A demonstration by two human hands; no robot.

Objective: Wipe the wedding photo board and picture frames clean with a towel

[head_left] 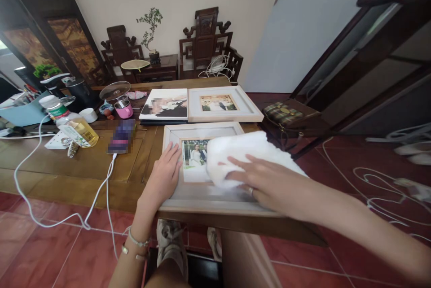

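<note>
A pale wooden picture frame [202, 202] lies flat at the table's front edge, with a photo [193, 155] of a couple inside it. My left hand [164, 173] rests on the frame's left side, fingers stretched out flat. On the right half of the glass, my right hand [259, 178] presses a bunched white cloth [242, 146], which covers part of the photo. The hand and cloth are slightly blurred. Behind lies a second pale frame [193, 113] with another photo, beside a white-covered photo album or panel [164, 95].
On the left of the wooden table [97, 176] are a phone [121, 136] on a white cable, a bottle [72, 122] with yellow liquid, a pink mug [124, 108] and a blue box [23, 111]. A plaid bag [283, 113] sits to the right. Cables lie on the red floor.
</note>
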